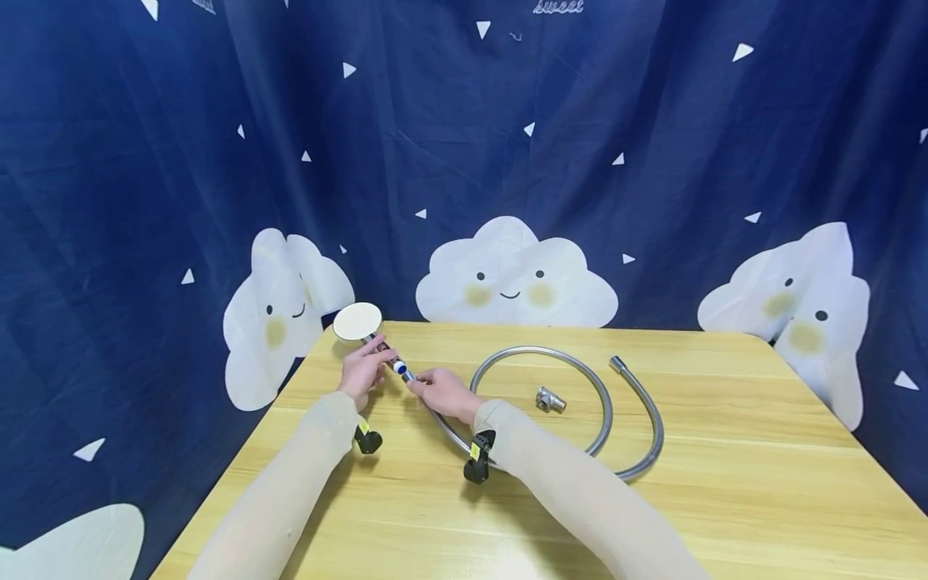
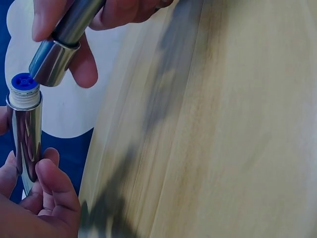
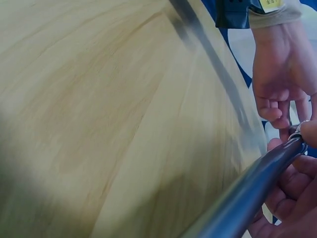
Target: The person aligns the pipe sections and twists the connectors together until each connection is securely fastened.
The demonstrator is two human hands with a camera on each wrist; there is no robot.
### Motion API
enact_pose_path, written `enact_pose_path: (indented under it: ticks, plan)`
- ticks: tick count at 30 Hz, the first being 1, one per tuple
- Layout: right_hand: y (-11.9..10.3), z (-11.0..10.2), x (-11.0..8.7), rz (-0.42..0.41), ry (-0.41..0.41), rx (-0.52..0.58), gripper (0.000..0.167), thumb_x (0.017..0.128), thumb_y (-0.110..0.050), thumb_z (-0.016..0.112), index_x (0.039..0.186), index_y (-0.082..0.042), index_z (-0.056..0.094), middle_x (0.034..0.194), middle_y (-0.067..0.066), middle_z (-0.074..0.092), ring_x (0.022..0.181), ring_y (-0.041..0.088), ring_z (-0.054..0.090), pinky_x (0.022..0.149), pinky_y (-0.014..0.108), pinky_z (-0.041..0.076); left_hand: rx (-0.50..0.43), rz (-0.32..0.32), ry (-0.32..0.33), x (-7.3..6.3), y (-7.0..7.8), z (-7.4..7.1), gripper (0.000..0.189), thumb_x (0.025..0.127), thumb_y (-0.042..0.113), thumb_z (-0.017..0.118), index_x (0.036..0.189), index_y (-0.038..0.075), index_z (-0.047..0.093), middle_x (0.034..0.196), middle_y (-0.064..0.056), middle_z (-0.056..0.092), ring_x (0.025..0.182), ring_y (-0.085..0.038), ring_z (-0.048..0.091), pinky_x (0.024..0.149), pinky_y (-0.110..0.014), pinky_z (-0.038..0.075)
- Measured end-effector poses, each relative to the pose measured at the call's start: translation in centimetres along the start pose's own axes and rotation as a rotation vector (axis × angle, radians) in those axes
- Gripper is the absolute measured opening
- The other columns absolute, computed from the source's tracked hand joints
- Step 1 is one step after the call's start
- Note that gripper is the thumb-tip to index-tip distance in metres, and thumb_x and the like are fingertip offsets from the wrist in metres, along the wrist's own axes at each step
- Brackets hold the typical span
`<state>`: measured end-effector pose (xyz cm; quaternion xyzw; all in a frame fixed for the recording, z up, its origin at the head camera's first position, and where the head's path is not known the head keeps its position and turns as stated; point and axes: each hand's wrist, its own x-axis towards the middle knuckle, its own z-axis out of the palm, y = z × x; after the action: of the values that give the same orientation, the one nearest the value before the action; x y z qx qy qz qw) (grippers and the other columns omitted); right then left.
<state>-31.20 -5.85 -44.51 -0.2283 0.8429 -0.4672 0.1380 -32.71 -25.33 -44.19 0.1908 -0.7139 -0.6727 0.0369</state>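
A shower head (image 1: 358,321) with a round white face and chrome handle is at the table's left. My left hand (image 1: 362,370) grips its handle; the white threaded end with a blue insert (image 2: 25,82) sticks out past the fingers. My right hand (image 1: 447,393) pinches the metal end of a grey shower hose (image 1: 536,350). In the left wrist view the hose's chrome nut (image 2: 52,62) stands tilted right at the threaded end; whether they touch, I cannot tell. From my right hand the hose loops across the table to its other end (image 1: 618,364).
A small chrome angled fitting (image 1: 550,399) lies inside the hose loop. The wooden table (image 1: 761,451) backs onto a dark blue curtain (image 1: 464,121) printed with clouds and triangles. Black wrist cameras (image 1: 477,459) are strapped to both wrists.
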Motion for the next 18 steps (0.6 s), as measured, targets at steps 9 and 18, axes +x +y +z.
enact_pose_path:
  ticks: [9, 18]
  plan:
    - [-0.16, 0.20, 0.07, 0.012, 0.031, 0.031, 0.033, 0.101, -0.031, 0.057, 0.106, -0.002, 0.074, 0.090, 0.016, 0.074, 0.066, 0.012, 0.054, 0.065, 0.026, 0.043, -0.019, 0.033, 0.012, -0.60, 0.29, 0.35, 0.060, 0.090, 0.020, 0.075, 0.145, 0.030, 0.055, 0.132, 0.005, 0.056, 0.075, -0.006, 0.056, 0.069, -0.023, 0.052]
    - [-0.18, 0.16, 0.41, 0.019, 0.052, 0.065, 0.032, 0.101, -0.029, 0.058, 0.102, -0.002, 0.074, 0.088, 0.016, 0.074, 0.065, 0.013, 0.053, 0.063, 0.025, 0.042, -0.011, 0.071, 0.006, -0.76, 0.08, 0.54, 0.062, 0.090, 0.020, 0.076, 0.147, 0.027, 0.053, 0.143, 0.001, 0.054, 0.078, -0.007, 0.054, 0.068, -0.024, 0.050]
